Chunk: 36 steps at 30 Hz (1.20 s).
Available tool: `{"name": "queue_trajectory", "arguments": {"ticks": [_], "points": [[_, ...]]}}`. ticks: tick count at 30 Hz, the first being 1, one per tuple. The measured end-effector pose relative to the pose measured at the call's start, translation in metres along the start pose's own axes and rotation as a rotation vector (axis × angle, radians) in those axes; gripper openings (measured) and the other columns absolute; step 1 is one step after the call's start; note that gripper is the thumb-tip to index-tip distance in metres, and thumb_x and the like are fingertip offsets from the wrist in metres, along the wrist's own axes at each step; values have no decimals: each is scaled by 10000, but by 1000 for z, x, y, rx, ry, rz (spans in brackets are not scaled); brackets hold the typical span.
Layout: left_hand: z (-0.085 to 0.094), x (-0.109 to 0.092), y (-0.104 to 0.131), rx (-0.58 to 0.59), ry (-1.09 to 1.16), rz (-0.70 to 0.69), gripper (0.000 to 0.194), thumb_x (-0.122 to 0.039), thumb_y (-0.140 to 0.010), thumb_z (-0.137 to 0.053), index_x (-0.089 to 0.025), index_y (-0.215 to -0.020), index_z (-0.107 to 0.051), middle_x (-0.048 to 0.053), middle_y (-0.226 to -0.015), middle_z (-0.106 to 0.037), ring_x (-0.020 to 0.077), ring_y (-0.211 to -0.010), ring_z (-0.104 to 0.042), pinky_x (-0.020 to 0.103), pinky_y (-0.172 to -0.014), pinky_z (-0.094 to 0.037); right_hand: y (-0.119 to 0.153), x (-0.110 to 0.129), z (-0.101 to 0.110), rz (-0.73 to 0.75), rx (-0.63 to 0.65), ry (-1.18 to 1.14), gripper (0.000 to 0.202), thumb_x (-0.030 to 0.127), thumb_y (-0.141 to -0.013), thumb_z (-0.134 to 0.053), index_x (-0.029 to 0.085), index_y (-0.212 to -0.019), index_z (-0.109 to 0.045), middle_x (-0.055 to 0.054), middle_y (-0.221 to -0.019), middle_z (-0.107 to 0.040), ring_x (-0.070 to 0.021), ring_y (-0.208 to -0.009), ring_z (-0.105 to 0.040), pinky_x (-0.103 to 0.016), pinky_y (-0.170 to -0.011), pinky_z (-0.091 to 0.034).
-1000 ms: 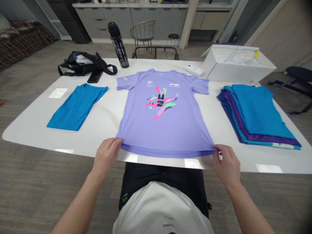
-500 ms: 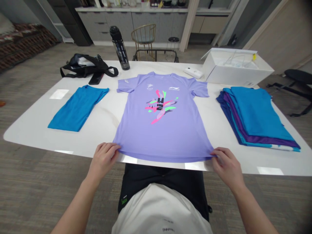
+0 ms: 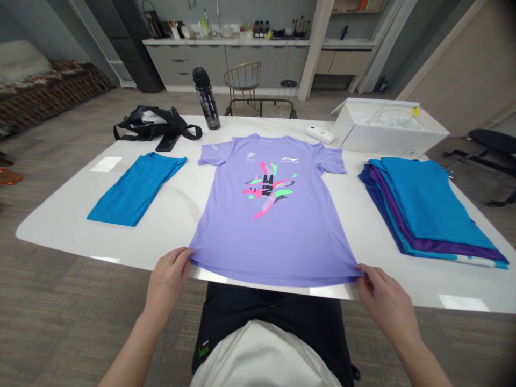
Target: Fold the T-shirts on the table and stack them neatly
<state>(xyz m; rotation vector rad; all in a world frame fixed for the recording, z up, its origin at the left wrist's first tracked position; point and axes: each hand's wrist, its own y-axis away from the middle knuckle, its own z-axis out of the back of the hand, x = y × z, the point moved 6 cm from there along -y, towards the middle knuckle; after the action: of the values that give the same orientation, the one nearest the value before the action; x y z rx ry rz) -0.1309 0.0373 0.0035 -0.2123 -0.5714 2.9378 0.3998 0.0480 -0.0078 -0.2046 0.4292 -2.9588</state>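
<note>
A lavender T-shirt (image 3: 237, 236) with a bright pink, green and black print lies flat and face up, its collar toward the far side. My left hand (image 3: 171, 274) pinches its lower left hem corner at the table's near edge. At the lower right hem corner, my right hand (image 3: 382, 295) is closed on the fabric in the same way. The hem stretches nearly straight between both hands. To the left rests a folded blue shirt (image 3: 135, 191). A stack of folded shirts (image 3: 429, 201), blue on top with purple and navy below, sits to the right.
Along the far side of the white table (image 3: 60, 215) are a black bag (image 3: 155, 123), a phone (image 3: 167, 142), a dark bottle (image 3: 207, 102), a small white device (image 3: 320, 134) and an open white box (image 3: 382, 131). Chairs stand beyond.
The camera view has tilted up, so everything sits lower in the picture. The shirt's hem is pulled slightly wider and flatter, with both hands still on its corners.
</note>
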Motion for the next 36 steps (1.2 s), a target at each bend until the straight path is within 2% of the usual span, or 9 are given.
{"name": "queue_trajectory", "arguments": {"ticks": [6, 12, 16, 19, 21, 24, 27, 31, 36], "points": [[7, 6, 6, -101, 50, 69, 172, -161, -951, -514, -215, -1072, -624, 85, -1096, -693, 230, -999, -673, 370, -932, -526, 4, 2, 8, -54, -127, -19, 216, 308, -955, -496, 262, -1082, -665, -71, -1045, -689, -240, -848, -700, -347, -613, -522], [3, -1, 6, -36, 118, -8, 161, -148, -917, -520, -229, -984, -642, 60, -1002, -722, 223, -939, -673, 385, -868, -514, 6, -2, -2, 99, -95, -128, 183, 296, -961, -512, 268, -1022, -682, -69, -1052, -674, -257, -943, -680, -423, -849, -557], [9, -5, 8, 11, 101, -38, 129, -148, -883, -545, -223, -921, -642, 41, -921, -725, 227, -888, -670, 418, -868, -478, 7, -5, 4, 129, -98, -150, 185, 321, -946, -552, 254, -1016, -710, -72, -1024, -679, -255, -920, -672, -430, -845, -540], [16, -13, -3, -48, 131, -34, 79, -164, -885, -567, -218, -885, -626, 37, -846, -706, 224, -831, -658, 422, -862, -484, -6, 1, 12, 121, -114, -152, 204, 358, -941, -574, 245, -1028, -719, -75, -1014, -689, -257, -916, -673, -431, -842, -529], [17, -24, -22, -88, 184, -23, 93, -180, -920, -560, -218, -952, -639, 52, -902, -710, 224, -880, -664, 408, -884, -507, -24, 9, 14, 99, -124, -174, 194, 354, -952, -573, 241, -1021, -715, -67, -978, -704, -249, -891, -679, -419, -834, -531], [1, -52, -61, -38, 251, -51, 236, -243, -989, -505, -228, -1185, -637, 99, -1164, -694, 234, -1089, -659, 405, -1001, -513, -60, 30, 4, 83, -75, -248, 201, 343, -986, -542, 239, -1034, -707, -69, -1015, -724, -240, -926, -695, -407, -868, -552], [-28, -81, -88, 77, 175, -82, 430, -373, -1020, -487, -228, -1421, -541, 149, -1483, -547, 301, -1355, -537, 495, -1124, -441, -83, 54, -17, 132, -1, -276, 351, 390, -1017, -509, 218, -1292, -643, -126, -1393, -618, -285, -1247, -616, -454, -1044, -515], [-60, -96, -86, 200, 44, -83, 573, -482, -1024, -461, -254, -1548, -424, 141, -1605, -424, 356, -1481, -395, 628, -1183, -320, -75, 67, -42, 179, 111, -207, 528, 450, -1041, -472, 195, -1503, -483, -138, -1581, -453, -323, -1459, -422, -549, -1180, -385], [-67, -96, -79, 228, -20, -66, 601, -499, -1040, -401, -232, -1578, -373, 125, -1653, -339, 332, -1520, -329, 605, -1210, -291, -57, 64, -39, 147, 181, -157, 539, 467, -1044, -450, 221, -1524, -473, -112, -1596, -439, -306, -1474, -402, -540, -1196, -355]]}}
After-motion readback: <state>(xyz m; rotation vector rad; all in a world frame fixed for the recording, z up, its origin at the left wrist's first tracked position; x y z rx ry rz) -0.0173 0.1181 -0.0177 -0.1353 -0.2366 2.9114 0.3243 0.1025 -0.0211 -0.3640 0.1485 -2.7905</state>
